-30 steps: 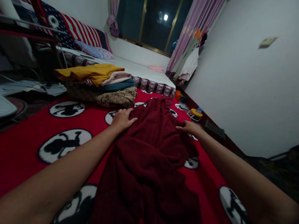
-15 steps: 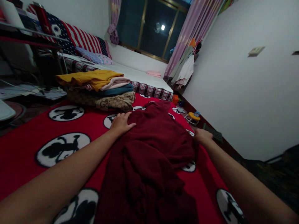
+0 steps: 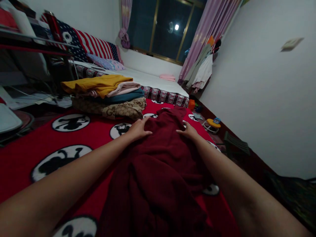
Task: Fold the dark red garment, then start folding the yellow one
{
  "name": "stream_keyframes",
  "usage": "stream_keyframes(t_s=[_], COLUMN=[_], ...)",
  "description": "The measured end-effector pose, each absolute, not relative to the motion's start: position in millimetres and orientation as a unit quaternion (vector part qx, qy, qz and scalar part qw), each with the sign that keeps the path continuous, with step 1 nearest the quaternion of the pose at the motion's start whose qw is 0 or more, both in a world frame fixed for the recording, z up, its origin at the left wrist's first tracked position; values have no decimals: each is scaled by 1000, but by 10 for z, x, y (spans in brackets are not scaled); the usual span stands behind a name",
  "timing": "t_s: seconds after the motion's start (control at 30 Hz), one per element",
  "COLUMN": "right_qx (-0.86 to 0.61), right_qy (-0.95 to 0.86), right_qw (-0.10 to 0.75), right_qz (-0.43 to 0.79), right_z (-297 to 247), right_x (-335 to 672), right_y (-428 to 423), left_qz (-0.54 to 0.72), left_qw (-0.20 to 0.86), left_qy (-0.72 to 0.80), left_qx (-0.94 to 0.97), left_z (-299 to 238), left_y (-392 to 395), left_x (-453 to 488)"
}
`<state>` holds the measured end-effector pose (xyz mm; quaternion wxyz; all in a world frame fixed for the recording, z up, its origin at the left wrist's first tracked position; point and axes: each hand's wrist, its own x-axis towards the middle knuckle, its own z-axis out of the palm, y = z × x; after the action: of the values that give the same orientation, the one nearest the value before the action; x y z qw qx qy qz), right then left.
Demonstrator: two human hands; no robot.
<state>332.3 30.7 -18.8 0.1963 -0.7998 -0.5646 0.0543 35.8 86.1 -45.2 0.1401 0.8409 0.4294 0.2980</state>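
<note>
A dark red garment [image 3: 158, 164] lies spread and wrinkled in front of me, running from the near edge of view toward the far end of the red patterned blanket [image 3: 103, 135]. My left hand [image 3: 139, 130] rests at its left edge near the far end, thumb and fingers apart. Across from it, my right hand [image 3: 189, 131] is at the right edge, with the thumb stretched inward and the fingers spread. Neither hand visibly grips the cloth. Which part of the garment lies between them I cannot tell.
Beyond my left hand sits a stack of folded clothes, a yellow garment [image 3: 98, 85] on top and a brown patterned one [image 3: 113, 108] below. A bed [image 3: 148, 76] stands under the window. At right are a small yellow stool [image 3: 213, 123] and the white wall [image 3: 266, 85].
My right hand has moved left from beyond the garment's right side onto its far edge, and its fingers have opened. My left hand has shifted slightly right along the cloth.
</note>
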Motion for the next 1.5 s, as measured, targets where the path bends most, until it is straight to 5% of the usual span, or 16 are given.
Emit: stream_keyframes(t_s=[0.17,0.37,0.5,0.63,0.83,1.1,1.23,1.33,1.5], right_qx=[-804,-760,-710,-669,-691,-609,-665,-709,-582], right_qy=[-563,-549,-590,-648,-693,-755,-653,-450,-377], right_qw=[184,340,385,359,199,210,318,487,674], right_qz=[55,-77,-16,63,49,123,175,238,255], right_z=[151,628,385,-1,-52,-183,79,482,1003], right_x=[3248,3323,3174,2850,2364,2079,2490,2805,2206], right_y=[451,743,546,-157,-1240,-1740,-1739,-1539,-1065], left_qz=[215,399,396,339,295,203,217,291,307], left_qw=[111,25,43,92,191,197,140,36,-67], left_qy=[352,398,397,321,317,241,228,209,-26], left_qx=[904,825,827,880,881,928,939,933,949], left_z=[-161,453,289,-84,-365,-312,-319,-359,-414], left_y=[1032,1577,1574,1057,180,-425,-512,-616,-1001], left_x=[537,563,378,34,-280,-398,-505,-480,-249])
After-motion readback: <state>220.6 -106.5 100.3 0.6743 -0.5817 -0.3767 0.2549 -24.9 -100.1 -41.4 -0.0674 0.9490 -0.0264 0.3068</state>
